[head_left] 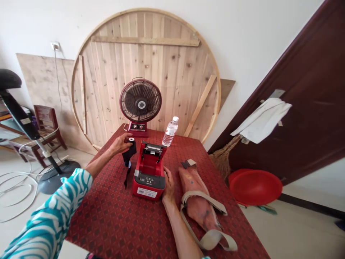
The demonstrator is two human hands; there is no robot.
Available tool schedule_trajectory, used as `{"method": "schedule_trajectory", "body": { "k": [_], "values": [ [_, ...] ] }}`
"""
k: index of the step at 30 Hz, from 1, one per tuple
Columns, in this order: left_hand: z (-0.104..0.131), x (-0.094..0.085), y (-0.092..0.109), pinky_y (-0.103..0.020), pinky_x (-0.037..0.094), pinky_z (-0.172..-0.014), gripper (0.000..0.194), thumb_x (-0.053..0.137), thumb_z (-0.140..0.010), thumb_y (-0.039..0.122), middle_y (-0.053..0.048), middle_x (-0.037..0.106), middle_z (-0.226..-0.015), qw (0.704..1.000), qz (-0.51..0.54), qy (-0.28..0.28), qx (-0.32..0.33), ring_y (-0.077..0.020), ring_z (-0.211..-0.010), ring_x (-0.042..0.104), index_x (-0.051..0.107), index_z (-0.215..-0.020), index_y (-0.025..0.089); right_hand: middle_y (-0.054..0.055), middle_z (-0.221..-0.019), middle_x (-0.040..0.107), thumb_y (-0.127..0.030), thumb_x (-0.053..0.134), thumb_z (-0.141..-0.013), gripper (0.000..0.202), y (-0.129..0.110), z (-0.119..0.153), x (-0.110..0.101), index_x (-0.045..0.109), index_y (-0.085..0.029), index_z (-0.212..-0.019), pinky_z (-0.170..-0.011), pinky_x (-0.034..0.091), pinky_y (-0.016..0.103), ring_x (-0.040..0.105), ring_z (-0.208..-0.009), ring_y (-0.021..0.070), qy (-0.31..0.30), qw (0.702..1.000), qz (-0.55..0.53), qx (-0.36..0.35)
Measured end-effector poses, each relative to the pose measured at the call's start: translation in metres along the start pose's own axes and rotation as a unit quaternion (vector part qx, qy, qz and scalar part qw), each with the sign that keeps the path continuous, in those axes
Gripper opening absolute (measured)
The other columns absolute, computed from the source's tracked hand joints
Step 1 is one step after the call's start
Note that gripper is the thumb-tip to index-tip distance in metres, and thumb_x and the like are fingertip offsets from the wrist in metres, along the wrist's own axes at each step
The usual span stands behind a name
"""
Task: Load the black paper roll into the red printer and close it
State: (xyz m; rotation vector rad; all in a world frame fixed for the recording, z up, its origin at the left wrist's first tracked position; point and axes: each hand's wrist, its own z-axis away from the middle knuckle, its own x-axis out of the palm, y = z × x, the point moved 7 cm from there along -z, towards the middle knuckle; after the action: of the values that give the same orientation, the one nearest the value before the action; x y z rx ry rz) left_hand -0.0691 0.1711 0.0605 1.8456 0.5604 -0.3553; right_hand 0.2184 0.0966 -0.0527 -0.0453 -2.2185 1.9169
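Observation:
A small red and black label printer stands on the table with its lid raised and its red inner bay exposed. My right hand lies against the printer's right side, fingers stretched along it. To the printer's left, my left hand is closed on the upper part of a black roll with a white core. A loose black strip hangs from the roll down to the tabletop. The far sides of the fingers on the roll are hidden.
A red fan and a water bottle stand behind the printer on the patterned table. At right lies a brownish bag with a pale strap. A round wooden panel leans against the wall; a red basin sits beyond the table.

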Motion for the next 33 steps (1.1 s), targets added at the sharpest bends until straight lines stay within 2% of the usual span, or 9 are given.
{"method": "schedule_trajectory", "body": {
  "k": [5,9,12,15,19,23,26,29,33],
  "values": [
    [-0.004,0.032,-0.043,-0.029,0.050,-0.074,0.027,0.065,-0.058,0.010,0.002,0.066,-0.072,0.999,0.007,-0.007,-0.045,-0.0173,-0.074,0.064,0.063,-0.084,0.019,0.006,-0.110,0.069,-0.054,0.055,-0.076,0.047,-0.002,0.000,-0.001,0.064,-0.021,-0.107,-0.087,0.044,0.034,0.061,-0.104,0.0246,0.004,1.000,0.011,-0.006],
    [-0.001,0.041,-0.060,-0.030,0.051,-0.077,0.031,0.067,-0.056,0.009,0.002,0.067,-0.074,0.997,0.050,-0.020,-0.064,-0.0186,-0.078,0.065,0.063,-0.085,0.020,0.006,-0.109,0.070,-0.055,0.055,-0.075,0.047,-0.001,0.000,-0.002,0.064,-0.021,-0.106,-0.084,0.045,0.034,0.061,-0.102,0.0244,0.009,1.000,0.005,-0.008],
    [0.003,0.038,-0.067,-0.032,0.052,-0.078,0.042,0.070,-0.057,0.017,-0.001,0.070,-0.086,0.992,0.098,-0.025,-0.074,-0.0203,-0.085,0.066,0.062,-0.099,0.019,0.005,-0.108,0.070,-0.054,0.056,-0.075,0.046,0.002,0.000,-0.001,0.064,-0.021,-0.107,-0.082,0.046,0.033,0.062,-0.101,0.0239,0.008,1.000,0.000,-0.002],
    [0.018,0.025,-0.073,-0.035,0.053,-0.079,0.051,0.066,-0.069,0.034,-0.008,0.068,-0.103,0.985,0.149,-0.003,-0.086,-0.0219,-0.092,0.066,0.055,-0.115,0.017,0.005,-0.109,0.070,-0.053,0.056,-0.075,0.047,0.005,-0.001,-0.001,0.064,-0.021,-0.109,-0.079,0.046,0.032,0.062,-0.100,0.0237,0.014,1.000,-0.003,0.011],
    [0.052,0.010,-0.082,-0.040,0.053,-0.082,0.047,0.053,-0.076,0.042,-0.014,0.067,-0.109,0.973,0.205,0.021,-0.103,-0.0236,-0.094,0.066,0.052,-0.114,0.014,0.006,-0.105,0.071,-0.052,0.055,-0.075,0.050,0.010,0.000,0.000,0.064,-0.020,-0.114,-0.074,0.047,0.031,0.064,-0.092,0.0226,0.016,0.999,-0.016,0.027],
    [0.082,0.018,-0.077,-0.041,0.051,-0.088,0.046,0.061,-0.065,0.030,-0.011,0.069,-0.107,0.961,0.261,-0.035,-0.079,-0.0240,-0.097,0.066,0.054,-0.108,0.016,0.006,-0.103,0.072,-0.052,0.054,-0.077,0.051,0.006,0.001,0.001,0.063,-0.020,-0.116,-0.071,0.047,0.030,0.064,-0.086,0.0208,0.011,1.000,-0.011,0.016],
    [0.091,0.028,-0.066,-0.040,0.050,-0.090,0.045,0.063,-0.064,0.025,-0.008,0.070,-0.104,0.976,0.200,-0.069,-0.060,-0.0232,-0.098,0.065,0.055,-0.108,0.018,0.006,-0.105,0.071,-0.052,0.053,-0.077,0.051,0.003,0.003,0.002,0.063,-0.020,-0.115,-0.072,0.047,0.030,0.064,-0.089,0.0214,0.011,1.000,-0.009,0.017],
    [0.094,0.029,-0.058,-0.037,0.052,-0.084,0.038,0.065,-0.067,0.031,-0.005,0.070,-0.095,0.987,0.128,-0.058,-0.080,-0.0222,-0.092,0.065,0.057,-0.102,0.017,0.006,-0.104,0.071,-0.052,0.053,-0.076,0.051,0.002,0.003,0.002,0.063,-0.020,-0.115,-0.071,0.047,0.031,0.064,-0.088,0.0219,0.016,1.000,-0.006,0.018],
    [0.102,0.027,-0.039,-0.031,0.053,-0.069,0.048,0.064,-0.073,0.045,-0.010,0.071,-0.095,0.960,0.246,-0.082,-0.104,-0.0210,-0.081,0.067,0.058,-0.110,0.014,0.007,-0.105,0.071,-0.052,0.053,-0.076,0.053,0.002,0.003,0.002,0.063,-0.020,-0.117,-0.072,0.047,0.031,0.064,-0.088,0.0220,0.010,1.000,-0.003,0.013]
  ]
}}
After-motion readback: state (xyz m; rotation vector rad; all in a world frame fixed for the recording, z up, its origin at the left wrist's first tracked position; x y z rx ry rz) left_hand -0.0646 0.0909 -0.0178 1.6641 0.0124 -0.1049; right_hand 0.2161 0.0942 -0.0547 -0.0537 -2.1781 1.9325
